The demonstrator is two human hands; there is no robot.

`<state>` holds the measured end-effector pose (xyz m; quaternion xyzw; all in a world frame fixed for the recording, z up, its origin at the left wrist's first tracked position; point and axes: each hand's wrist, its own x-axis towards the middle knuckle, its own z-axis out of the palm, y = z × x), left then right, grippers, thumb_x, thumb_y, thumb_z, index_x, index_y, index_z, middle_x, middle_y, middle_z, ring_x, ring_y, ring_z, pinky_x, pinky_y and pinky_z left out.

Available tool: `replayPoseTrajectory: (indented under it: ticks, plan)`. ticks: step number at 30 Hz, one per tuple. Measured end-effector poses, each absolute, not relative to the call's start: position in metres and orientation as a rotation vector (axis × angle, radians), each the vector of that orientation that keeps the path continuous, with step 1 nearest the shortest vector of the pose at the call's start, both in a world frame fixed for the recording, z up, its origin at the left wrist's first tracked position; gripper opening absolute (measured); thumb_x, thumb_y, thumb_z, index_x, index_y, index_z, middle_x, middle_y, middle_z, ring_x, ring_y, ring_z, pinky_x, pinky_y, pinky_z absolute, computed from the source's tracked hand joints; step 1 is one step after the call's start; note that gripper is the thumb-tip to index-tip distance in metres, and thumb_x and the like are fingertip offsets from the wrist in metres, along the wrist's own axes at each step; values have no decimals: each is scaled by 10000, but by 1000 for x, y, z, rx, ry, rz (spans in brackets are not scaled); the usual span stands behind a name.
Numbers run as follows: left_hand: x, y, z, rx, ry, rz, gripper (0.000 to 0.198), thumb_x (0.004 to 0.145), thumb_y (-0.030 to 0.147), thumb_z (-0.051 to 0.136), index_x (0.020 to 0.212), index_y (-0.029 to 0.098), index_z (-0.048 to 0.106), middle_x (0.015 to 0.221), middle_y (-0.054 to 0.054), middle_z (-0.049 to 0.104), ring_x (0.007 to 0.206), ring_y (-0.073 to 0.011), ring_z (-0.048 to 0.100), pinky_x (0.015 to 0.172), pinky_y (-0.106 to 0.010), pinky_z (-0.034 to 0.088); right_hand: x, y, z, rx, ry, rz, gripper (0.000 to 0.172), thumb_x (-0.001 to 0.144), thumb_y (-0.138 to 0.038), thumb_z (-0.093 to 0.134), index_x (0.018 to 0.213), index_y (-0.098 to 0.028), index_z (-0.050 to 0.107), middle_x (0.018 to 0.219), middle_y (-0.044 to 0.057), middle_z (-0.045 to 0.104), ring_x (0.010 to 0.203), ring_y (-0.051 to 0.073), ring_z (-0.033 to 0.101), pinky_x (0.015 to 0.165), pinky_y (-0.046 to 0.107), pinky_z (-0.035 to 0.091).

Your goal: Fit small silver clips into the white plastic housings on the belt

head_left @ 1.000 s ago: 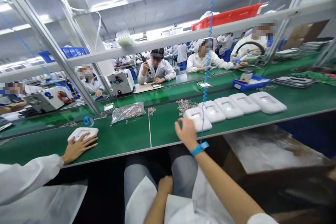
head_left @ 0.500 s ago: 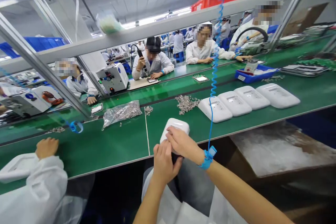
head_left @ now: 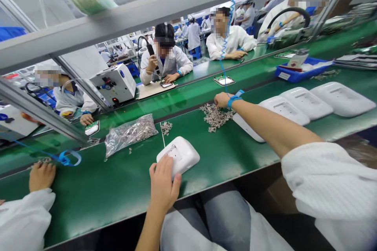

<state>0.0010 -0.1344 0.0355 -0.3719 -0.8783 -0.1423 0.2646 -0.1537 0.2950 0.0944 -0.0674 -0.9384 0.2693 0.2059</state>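
In the head view a white plastic housing [head_left: 188,156] with a recessed slot lies on the green bench near its front edge. My left hand [head_left: 165,182] grips its near left side, fingers over the top and thumb along the side. Farther off, my right hand [head_left: 222,100], with a blue wrist strap [head_left: 235,98], dips its curled fingers into a pile of small metal parts [head_left: 216,119]. Whatever those fingertips pinch is hidden. Just right of that pile stands a row of similar white housings [head_left: 303,104], partly covered by my right forearm.
A clear bag of metal parts [head_left: 131,133] and a smaller heap [head_left: 166,127] lie left of centre. At right is a blue tray [head_left: 303,70]. A coiled blue cord [head_left: 225,47] hangs near my right wrist. A co-worker's hand [head_left: 43,174] is at far left; others sit opposite.
My right hand has left the housing and reached forward to the metal parts. The housing has turned, showing its slotted face, with my left hand still on it. The camera view has shifted.
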Motion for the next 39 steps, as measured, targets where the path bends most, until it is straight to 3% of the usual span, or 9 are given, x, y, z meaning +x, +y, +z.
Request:
replayPoseTrajectory:
  ticks: [6, 8, 12, 17, 23, 26, 30, 35, 39]
  plan:
    - [9, -129, 33, -1027, -2374, -317, 391, 1037, 349, 411, 1323, 117, 545, 1361, -192, 640, 1352, -329, 534, 1006, -443, 329, -153, 316, 84, -276, -2979, 592, 401, 1104, -365, 420, 983, -73, 667, 983, 26, 634, 814, 93, 654, 763, 241, 531]
    - [9, -129, 32, -1035, -2373, -325, 394, 1036, 353, 416, 1322, 118, 549, 1363, -195, 639, 1353, -336, 535, 1005, -446, 336, -149, 318, 95, -225, -3002, 555, 385, 1095, -335, 445, 922, -65, 658, 911, 0, 617, 720, 65, 617, 701, 212, 513]
    - [6, -131, 33, -1076, -2376, -353, 443, 1018, 395, 453, 1342, 108, 549, 1392, -208, 619, 1377, -363, 513, 1021, -464, 333, -136, 301, 124, 33, -2986, 555, 311, 1009, -172, 492, 781, -31, 649, 649, -81, 515, 548, -14, 431, 599, 172, 314]
    - [8, -127, 34, -1112, -2412, -440, 475, 1018, 425, 459, 1389, 134, 516, 1422, -200, 600, 1374, -347, 520, 1062, -465, 324, -113, 211, 131, 551, -2931, 722, 71, 916, -143, 637, 881, -117, 694, 759, -22, 670, 668, 79, 554, 647, 204, 355]
    - [9, -128, 21, -768, -2232, -696, 665, 975, 489, 590, 1485, 137, 349, 1223, -188, 669, 1086, -281, 662, 928, -411, 473, -62, 65, 104, 1029, -2747, 1220, 125, 906, -99, 563, 840, -184, 628, 775, -16, 671, 674, 120, 572, 667, 237, 385]
    - [7, -131, 16, -488, -2215, -898, 490, 1025, 429, 518, 1421, 166, 398, 1145, -138, 681, 919, -200, 677, 810, -341, 535, -51, 24, 102, 1079, -2728, 1302, 143, 918, -84, 531, 838, -179, 603, 768, -10, 667, 672, 116, 565, 653, 235, 371]
    - [4, -137, 19, -281, -2203, -1171, 174, 1045, 320, 472, 1144, 205, 558, 968, -48, 697, 801, -142, 674, 710, -270, 536, -53, 9, 108, 1080, -2785, 1351, 131, 917, -117, 572, 804, -180, 592, 698, -23, 635, 631, 116, 542, 627, 243, 364]
    - [2, -140, 21, -251, -2202, -1510, 99, 997, 284, 547, 1057, 209, 570, 884, -23, 681, 766, -137, 666, 714, -268, 532, -54, 17, 107, 968, -2805, 1808, 77, 914, -209, 577, 842, -185, 594, 752, -6, 653, 673, 136, 633, 625, 247, 463]
    - [3, -139, 24, -392, -2221, -1504, 107, 984, 224, 531, 1076, 205, 581, 892, -18, 642, 783, -130, 624, 712, -256, 500, -56, 24, 107, 879, -2851, 1845, 114, 908, -290, 582, 857, -189, 573, 757, -5, 625, 637, 128, 603, 572, 240, 458]
